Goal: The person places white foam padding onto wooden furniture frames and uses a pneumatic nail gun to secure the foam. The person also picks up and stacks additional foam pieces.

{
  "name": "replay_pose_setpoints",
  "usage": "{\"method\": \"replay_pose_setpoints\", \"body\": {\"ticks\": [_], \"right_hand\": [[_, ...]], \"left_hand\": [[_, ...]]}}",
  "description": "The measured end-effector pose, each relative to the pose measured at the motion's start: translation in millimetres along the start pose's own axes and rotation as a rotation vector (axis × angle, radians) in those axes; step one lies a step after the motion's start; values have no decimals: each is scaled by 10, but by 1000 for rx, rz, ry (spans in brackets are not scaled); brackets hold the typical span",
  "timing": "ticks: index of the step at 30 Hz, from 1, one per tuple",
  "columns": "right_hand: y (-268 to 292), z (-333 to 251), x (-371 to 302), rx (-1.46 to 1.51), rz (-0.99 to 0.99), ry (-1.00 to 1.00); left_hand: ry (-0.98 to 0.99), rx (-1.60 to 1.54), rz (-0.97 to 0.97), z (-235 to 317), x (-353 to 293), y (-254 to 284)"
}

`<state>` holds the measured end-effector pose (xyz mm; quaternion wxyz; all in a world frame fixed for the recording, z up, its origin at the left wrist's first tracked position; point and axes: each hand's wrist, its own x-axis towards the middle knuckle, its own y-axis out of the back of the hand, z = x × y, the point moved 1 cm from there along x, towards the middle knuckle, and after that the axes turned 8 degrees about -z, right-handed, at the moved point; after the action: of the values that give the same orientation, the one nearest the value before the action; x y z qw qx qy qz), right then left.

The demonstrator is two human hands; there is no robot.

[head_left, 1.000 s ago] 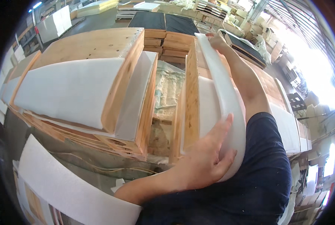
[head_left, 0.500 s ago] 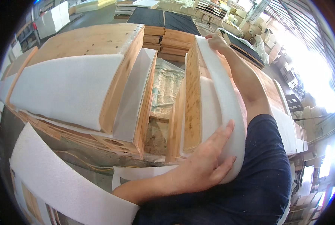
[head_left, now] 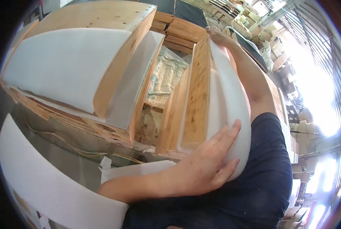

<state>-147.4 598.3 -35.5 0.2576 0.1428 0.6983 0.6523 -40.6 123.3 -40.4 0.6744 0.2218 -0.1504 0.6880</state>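
A long strip of white foam sheet (head_left: pixel 235 99) runs over the curved outer edge of a wooden panel frame (head_left: pixel 197 95), bowing toward me at its near end. At the far top corner, my right hand (head_left: pixel 217 37) is closed on the strip's end against the wood. Near me, my left hand (head_left: pixel 204 164) lies on the foam with its fingers stretched out and spread, pressing its near part. A paler white lining (head_left: pixel 218 107) shows between the wood and the strip. The undersides of both hands are hidden.
To the left stands a wooden frame (head_left: pixel 115 76) faced with white foam (head_left: pixel 67 65). A curved white sheet (head_left: pixel 44 171) rises at lower left. A yellowish cord (head_left: pixel 82 152) crosses the floor. Dark-topped wooden pieces (head_left: pixel 187 17) are stacked beyond.
My view has shifted, so the left frame sits higher. My right hand still grips the strip's far end, now closer against the wood's corner. My left hand stays spread on the foam.
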Motion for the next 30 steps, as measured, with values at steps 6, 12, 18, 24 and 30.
{"method": "replay_pose_setpoints", "body": {"ticks": [6, 12, 18, 24, 30], "right_hand": [[34, -531, -734, -11, -112, 42], [-98, -595, -1032, -38, -54, 50], [-42, -660, -1333, 120, -79, 102], [54, -590, -1742, -133, -100, 243], [-98, -595, -1641, -284, 3, 250]], "left_hand": [[-21, 31, 51, -24, -20, -44], [34, -44, 32, 37, -52, -49], [114, -323, 75, 60, -125, -60], [266, -920, 170, 49, -88, -91], [341, -857, 9, 30, 253, -106]]}}
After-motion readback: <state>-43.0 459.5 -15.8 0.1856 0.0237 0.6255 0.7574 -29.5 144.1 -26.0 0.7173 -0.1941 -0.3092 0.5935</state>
